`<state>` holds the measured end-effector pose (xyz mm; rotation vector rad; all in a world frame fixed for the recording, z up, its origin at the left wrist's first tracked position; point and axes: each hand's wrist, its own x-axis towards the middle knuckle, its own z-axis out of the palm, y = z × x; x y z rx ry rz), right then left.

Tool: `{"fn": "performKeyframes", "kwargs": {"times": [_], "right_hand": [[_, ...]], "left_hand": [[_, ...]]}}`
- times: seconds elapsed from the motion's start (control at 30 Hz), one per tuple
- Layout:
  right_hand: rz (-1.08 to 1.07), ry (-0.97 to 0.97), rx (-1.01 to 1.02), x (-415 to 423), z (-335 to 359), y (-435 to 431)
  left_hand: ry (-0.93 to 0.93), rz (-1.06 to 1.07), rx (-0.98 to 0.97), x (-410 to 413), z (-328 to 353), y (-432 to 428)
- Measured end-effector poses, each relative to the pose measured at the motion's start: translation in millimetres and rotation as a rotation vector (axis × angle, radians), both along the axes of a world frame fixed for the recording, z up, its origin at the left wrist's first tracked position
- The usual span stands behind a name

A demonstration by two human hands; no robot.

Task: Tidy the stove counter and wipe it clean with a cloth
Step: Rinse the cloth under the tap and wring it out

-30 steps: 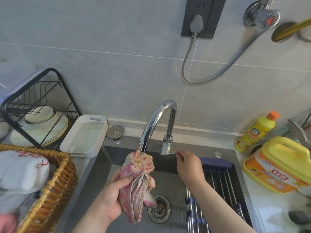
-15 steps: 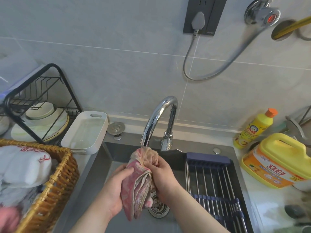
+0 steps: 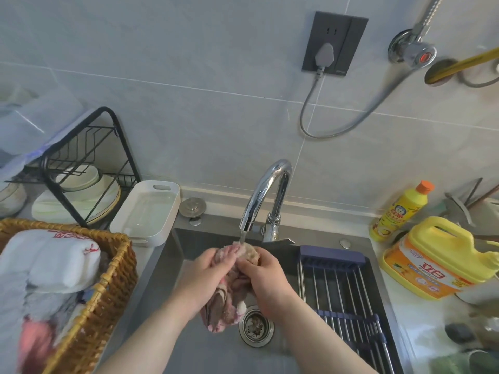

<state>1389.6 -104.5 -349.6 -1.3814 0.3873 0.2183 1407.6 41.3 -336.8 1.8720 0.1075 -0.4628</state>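
Observation:
A pink, worn cloth (image 3: 232,298) is bunched between both my hands over the steel sink (image 3: 167,265). My left hand (image 3: 199,279) grips its left side and my right hand (image 3: 263,279) grips its right side. A thin stream of water runs from the chrome tap (image 3: 266,190) onto the top of the cloth. The cloth's lower end hangs just left of the drain strainer (image 3: 255,325).
A roll-up drying rack (image 3: 340,292) covers the sink's right part. Two yellow detergent bottles (image 3: 442,260) stand on the right counter. On the left are a wicker basket (image 3: 105,300), a white tray (image 3: 147,211) and a black dish rack (image 3: 81,168) with plates.
My right hand left the tap lever and came onto the cloth. Water now runs from the tap, and both hands have raised the cloth under the spout.

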Motion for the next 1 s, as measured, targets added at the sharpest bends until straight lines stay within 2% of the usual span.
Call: {"fn": "performKeyframes", "kwargs": {"times": [0.1, 0.27, 0.33, 0.47, 0.57, 0.73, 0.83, 1.0], "right_hand": [[-0.049, 0.044, 0.007, -0.6, 6.4, 3.4], [-0.038, 0.113, 0.244, 8.6, 14.2, 7.6], [0.017, 0.106, 0.158, 13.3, 11.2, 11.2], [-0.005, 0.13, -0.22, 20.9, 8.1, 18.1], [0.008, 0.14, -0.385, 21.9, 6.7, 17.9], [-0.008, 0.125, -0.561, 20.0, 9.1, 16.2], [-0.07, 0.096, -0.496, 19.1, 9.6, 13.4], [-0.044, 0.1, -0.331, 10.9, 15.1, 1.3]], "left_hand": [[-0.047, 0.007, 0.016, 5.4, -6.9, 5.3], [0.051, 0.322, -0.157, 15.9, -12.3, 6.7], [0.047, 0.376, -0.218, 15.7, -12.6, 8.8], [0.051, 0.413, -0.307, 18.8, -19.8, 16.8], [0.052, 0.417, -0.345, 22.7, -20.4, 17.8], [0.016, 0.299, -0.257, 25.6, -28.0, 15.7], [-0.009, 0.219, -0.21, 22.5, -22.2, 9.9], [0.019, 0.247, -0.206, 27.8, -19.7, 4.2]]}}
